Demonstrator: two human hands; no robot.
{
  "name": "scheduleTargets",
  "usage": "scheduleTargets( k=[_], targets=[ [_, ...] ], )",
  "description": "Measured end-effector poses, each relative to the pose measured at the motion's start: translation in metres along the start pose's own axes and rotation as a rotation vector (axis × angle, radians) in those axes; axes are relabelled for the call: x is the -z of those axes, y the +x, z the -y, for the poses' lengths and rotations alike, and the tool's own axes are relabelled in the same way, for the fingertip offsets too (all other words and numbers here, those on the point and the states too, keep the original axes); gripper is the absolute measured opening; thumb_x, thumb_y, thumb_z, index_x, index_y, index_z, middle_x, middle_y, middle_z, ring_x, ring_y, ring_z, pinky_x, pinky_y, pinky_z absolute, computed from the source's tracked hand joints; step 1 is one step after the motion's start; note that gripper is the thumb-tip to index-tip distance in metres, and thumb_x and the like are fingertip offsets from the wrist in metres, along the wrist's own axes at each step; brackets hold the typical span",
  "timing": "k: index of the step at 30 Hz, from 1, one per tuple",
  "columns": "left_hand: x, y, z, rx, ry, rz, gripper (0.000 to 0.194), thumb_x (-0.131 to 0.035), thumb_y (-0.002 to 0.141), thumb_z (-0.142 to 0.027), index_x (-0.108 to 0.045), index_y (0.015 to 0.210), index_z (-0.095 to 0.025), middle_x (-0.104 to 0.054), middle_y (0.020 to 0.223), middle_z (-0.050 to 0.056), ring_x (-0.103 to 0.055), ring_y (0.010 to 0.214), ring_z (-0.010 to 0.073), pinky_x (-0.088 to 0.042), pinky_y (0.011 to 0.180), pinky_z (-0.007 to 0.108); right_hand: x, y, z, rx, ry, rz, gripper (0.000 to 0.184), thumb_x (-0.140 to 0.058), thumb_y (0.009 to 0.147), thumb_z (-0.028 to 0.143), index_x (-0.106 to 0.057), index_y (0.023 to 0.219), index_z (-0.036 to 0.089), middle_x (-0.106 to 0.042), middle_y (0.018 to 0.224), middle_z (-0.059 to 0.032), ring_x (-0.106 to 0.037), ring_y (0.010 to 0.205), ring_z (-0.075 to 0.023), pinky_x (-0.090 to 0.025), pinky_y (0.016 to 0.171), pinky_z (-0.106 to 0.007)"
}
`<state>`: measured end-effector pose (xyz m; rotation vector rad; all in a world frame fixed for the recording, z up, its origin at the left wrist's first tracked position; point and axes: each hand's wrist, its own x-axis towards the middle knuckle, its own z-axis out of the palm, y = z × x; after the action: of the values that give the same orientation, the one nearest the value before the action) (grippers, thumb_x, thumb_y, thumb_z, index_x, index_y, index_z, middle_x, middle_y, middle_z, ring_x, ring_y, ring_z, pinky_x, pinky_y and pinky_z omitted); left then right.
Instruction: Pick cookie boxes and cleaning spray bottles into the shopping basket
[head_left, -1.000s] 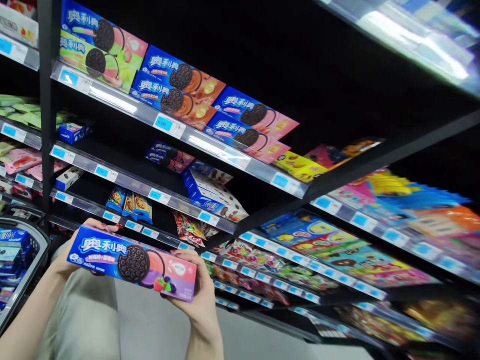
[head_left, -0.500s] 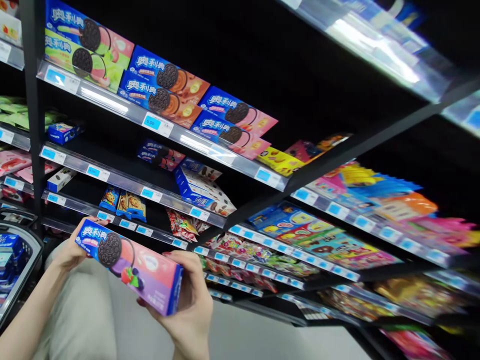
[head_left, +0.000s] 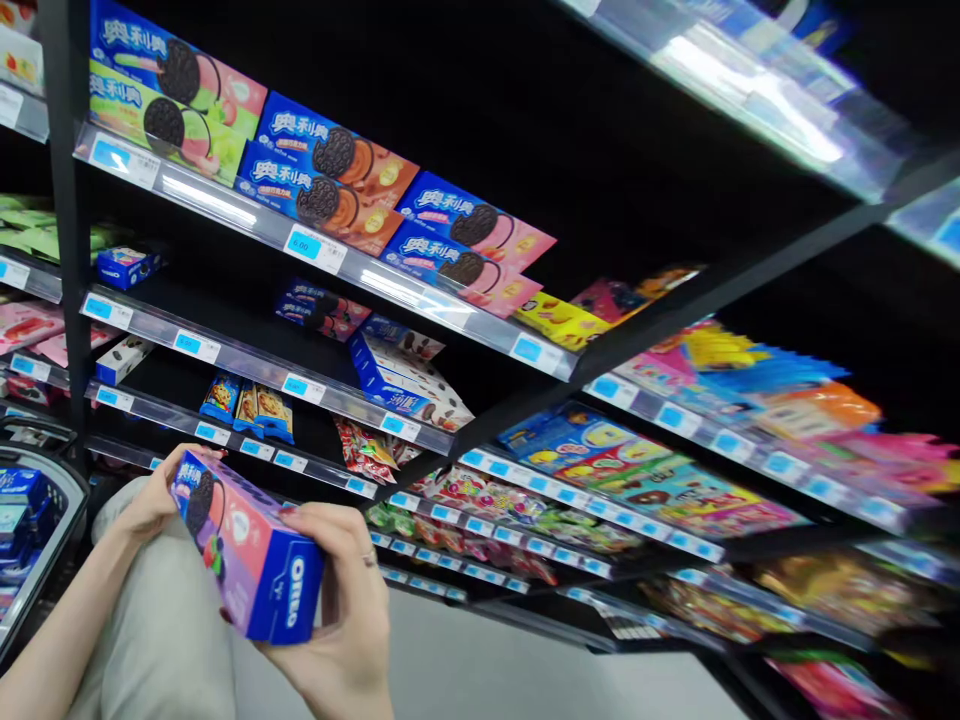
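A pink and purple Oreo cookie box (head_left: 251,560) is held between my two hands, low in front of the shelves. My left hand (head_left: 161,500) grips its far left end. My right hand (head_left: 345,600) wraps round the near end, thumb below and fingers over the top, with a ring on one finger. The box is turned so its blue end panel with the white Oreo lettering faces me. Part of its back is hidden. Beneath it is my bent knee (head_left: 161,600) in pale trousers.
Stacked Oreo boxes (head_left: 330,165) line the upper shelf. Lower shelves hold a white and blue box (head_left: 405,375) and cookie packets (head_left: 262,410). A basket (head_left: 71,520) with blue packages stands at left. Bagged snacks (head_left: 750,370) fill shelves at right. Grey floor (head_left: 465,660) lies below.
The cookie box has turned so that its end panel shows more and its front less. My right hand has moved left with it; my left hand has shifted slightly.
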<state>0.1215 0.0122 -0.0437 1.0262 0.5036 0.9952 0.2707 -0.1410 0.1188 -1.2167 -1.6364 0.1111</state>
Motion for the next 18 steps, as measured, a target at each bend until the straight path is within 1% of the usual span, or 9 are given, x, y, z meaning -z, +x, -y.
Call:
scheduleTargets(
  k=[2, 4, 6, 9, 12, 15, 18],
  targets=[
    [0.003, 0.000, -0.011, -0.033, 0.038, -0.042, 0.075, -0.095, 0.038, -0.024, -0.062, 0.106, -0.020, -0.068, 0.121, 0.013, -0.065, 0.110, 0.0323, -0.054, 0.087, 0.033, 0.010, 0.000, -0.011, -0.016, 0.030, -0.052, 0.057, -0.085, 0.066, 0.028, -0.058, 0.116, 0.028, -0.058, 0.103, -0.0038, -0.060, 0.092, -0.0195, -0.053, 0.077, -0.027],
    [0.005, -0.003, -0.026, -0.080, 0.059, -0.091, 0.080, -0.096, 0.031, -0.023, -0.063, 0.104, -0.020, -0.070, 0.115, 0.012, -0.066, 0.107, 0.0326, -0.055, 0.083, 0.032, 0.021, -0.001, -0.027, -0.061, 0.095, -0.095, 0.057, -0.088, 0.064, 0.031, -0.061, 0.114, 0.027, -0.060, 0.103, -0.0049, -0.062, 0.094, -0.0204, -0.054, 0.075, -0.026],
    [0.003, -0.007, -0.042, -0.135, 0.092, -0.113, 0.080, -0.096, 0.029, -0.023, -0.065, 0.103, -0.019, -0.071, 0.112, 0.011, -0.066, 0.106, 0.0325, -0.055, 0.082, 0.031, 0.032, -0.005, -0.047, -0.129, 0.174, -0.120, 0.057, -0.089, 0.062, 0.030, -0.063, 0.112, 0.026, -0.063, 0.104, -0.0059, -0.066, 0.095, -0.0216, -0.055, 0.075, -0.026],
    [-0.004, -0.017, -0.061, -0.225, 0.175, -0.094, 0.072, -0.096, 0.035, -0.021, -0.068, 0.101, -0.019, -0.073, 0.109, 0.010, -0.066, 0.106, 0.0319, -0.055, 0.084, 0.031, 0.043, -0.014, -0.079, -0.250, 0.274, -0.129, 0.062, -0.092, 0.056, 0.031, -0.065, 0.111, 0.025, -0.068, 0.107, -0.0079, -0.068, 0.098, -0.0245, -0.056, 0.079, -0.027],
    [-0.013, -0.025, -0.070, -0.267, 0.237, -0.029, 0.067, -0.094, 0.046, -0.019, -0.069, 0.107, -0.023, -0.071, 0.113, 0.008, -0.067, 0.105, 0.0291, -0.056, 0.084, 0.030, 0.048, -0.025, -0.105, -0.366, 0.324, -0.143, 0.068, -0.095, 0.048, 0.035, -0.067, 0.109, 0.022, -0.070, 0.110, -0.0113, -0.068, 0.102, -0.0287, -0.056, 0.083, -0.031],
    [-0.020, -0.029, -0.072, -0.273, 0.289, 0.032, 0.064, -0.091, 0.054, -0.016, -0.067, 0.113, -0.028, -0.069, 0.118, 0.005, -0.067, 0.108, 0.0265, -0.056, 0.087, 0.029, 0.049, -0.032, -0.119, -0.456, 0.344, -0.153, 0.071, -0.096, 0.043, 0.034, -0.067, 0.106, 0.021, -0.069, 0.111, -0.0124, -0.067, 0.105, -0.0306, -0.055, 0.087, -0.034],
    [-0.023, -0.030, -0.073, -0.245, 0.319, 0.053, 0.063, -0.089, 0.058, -0.015, -0.066, 0.114, -0.030, -0.068, 0.118, 0.003, -0.067, 0.107, 0.0250, -0.056, 0.086, 0.028, 0.048, -0.037, -0.127, -0.504, 0.367, -0.152, 0.071, -0.096, 0.042, 0.030, -0.067, 0.106, 0.021, -0.070, 0.111, -0.0121, -0.067, 0.105, -0.0304, -0.055, 0.087, -0.035]
  ],
)
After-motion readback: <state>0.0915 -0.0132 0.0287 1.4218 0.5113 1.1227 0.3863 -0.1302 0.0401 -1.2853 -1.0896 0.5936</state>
